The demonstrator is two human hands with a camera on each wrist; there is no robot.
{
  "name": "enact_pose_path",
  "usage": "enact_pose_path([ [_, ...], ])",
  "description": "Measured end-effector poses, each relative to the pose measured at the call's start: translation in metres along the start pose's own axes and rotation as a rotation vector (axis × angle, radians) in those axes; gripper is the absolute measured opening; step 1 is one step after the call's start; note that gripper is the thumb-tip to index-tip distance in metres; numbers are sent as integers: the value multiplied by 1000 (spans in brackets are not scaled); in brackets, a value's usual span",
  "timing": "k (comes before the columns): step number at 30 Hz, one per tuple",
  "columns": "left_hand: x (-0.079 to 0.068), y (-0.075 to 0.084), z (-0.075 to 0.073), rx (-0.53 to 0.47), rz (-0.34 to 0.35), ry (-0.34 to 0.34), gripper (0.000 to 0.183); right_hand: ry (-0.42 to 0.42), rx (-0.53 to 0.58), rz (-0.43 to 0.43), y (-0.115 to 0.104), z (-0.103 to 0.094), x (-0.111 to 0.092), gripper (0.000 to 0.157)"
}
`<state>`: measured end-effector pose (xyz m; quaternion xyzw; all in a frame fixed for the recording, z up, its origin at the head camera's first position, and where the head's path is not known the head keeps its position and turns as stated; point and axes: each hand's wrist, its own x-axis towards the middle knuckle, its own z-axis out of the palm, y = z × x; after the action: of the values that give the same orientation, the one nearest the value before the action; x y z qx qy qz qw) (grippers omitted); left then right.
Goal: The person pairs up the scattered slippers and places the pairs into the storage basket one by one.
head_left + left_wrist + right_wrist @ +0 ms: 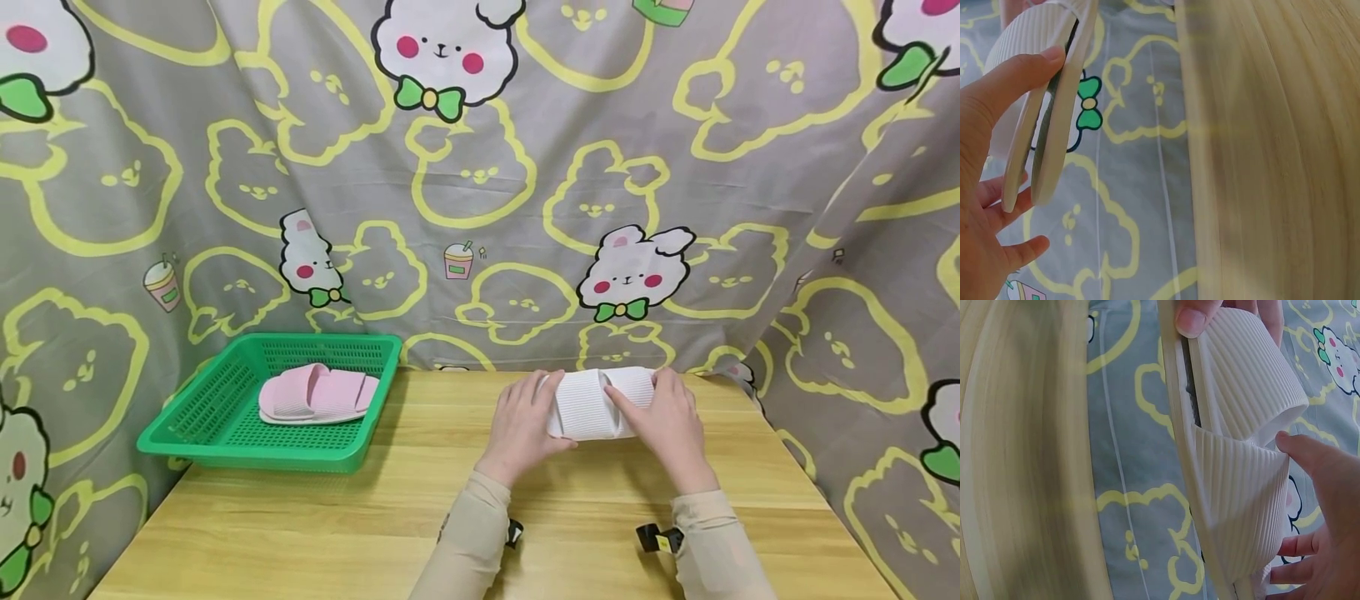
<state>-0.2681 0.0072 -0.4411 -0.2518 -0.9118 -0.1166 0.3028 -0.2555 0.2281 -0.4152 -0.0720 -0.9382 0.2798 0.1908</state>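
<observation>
Both hands hold a pair of white ribbed slippers (581, 407), raised a little over the far part of the table. The left hand (522, 427) grips their left end; in the left wrist view its thumb (1035, 65) lies across the edges of the two soles (1054, 131), with a dark gap between them. At the right end is the right hand (675, 429), its thumb (1294, 445) against a strap and its other fingers round the far side. Two ribbed straps (1235, 506) show side by side in the right wrist view, the slippers stacked against each other.
A green plastic basket (352, 458) stands at the table's back left, with pink slippers (337, 396) inside. The wooden table (360, 533) runs up to a grey curtain (525, 250) printed with rabbits, which also hangs on both sides.
</observation>
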Motion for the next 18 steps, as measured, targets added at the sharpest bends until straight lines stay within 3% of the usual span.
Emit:
enact_pose_path([
  [18,-3,-23,-2,-32,1,21,108,43,-36,-160,4,0,1,92],
])
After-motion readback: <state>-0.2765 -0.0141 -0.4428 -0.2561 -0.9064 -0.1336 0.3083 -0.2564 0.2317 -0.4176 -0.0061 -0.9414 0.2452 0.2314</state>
